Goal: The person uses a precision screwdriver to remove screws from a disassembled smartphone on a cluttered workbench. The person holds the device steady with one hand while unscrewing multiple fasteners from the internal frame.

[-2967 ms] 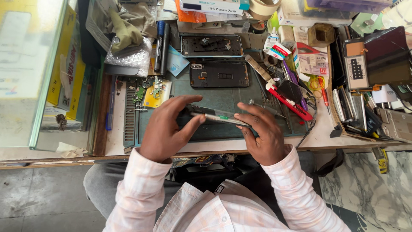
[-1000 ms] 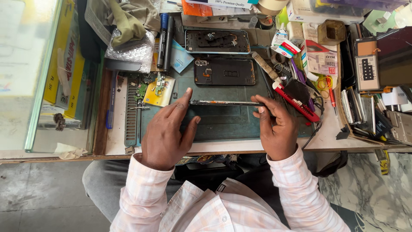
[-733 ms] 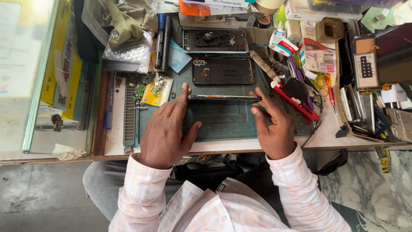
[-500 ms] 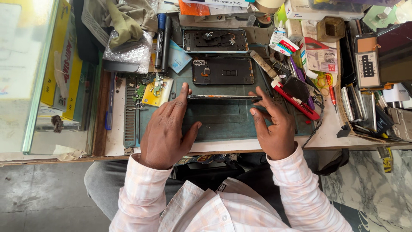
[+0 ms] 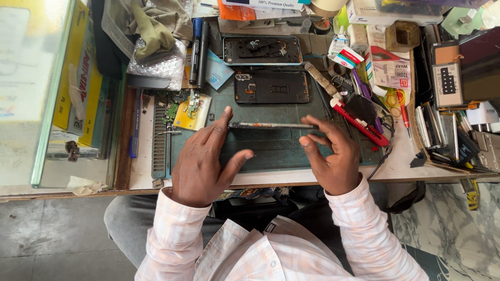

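The thin phone part (image 5: 272,125) now stands on its long edge on the green mat (image 5: 271,151), near the middle of the worktop (image 5: 401,164). A moment ago it was tipped up in the air, closer to the front edge. The left hand (image 5: 205,161) pinches 1 end with its first finger on top. The right hand (image 5: 333,156) pinches the other end, its other fingers loose. Being set down, the part looks steadier. Behind it lie 2 open phone backs (image 5: 271,87). A red cutter (image 5: 359,122) lies to the right.
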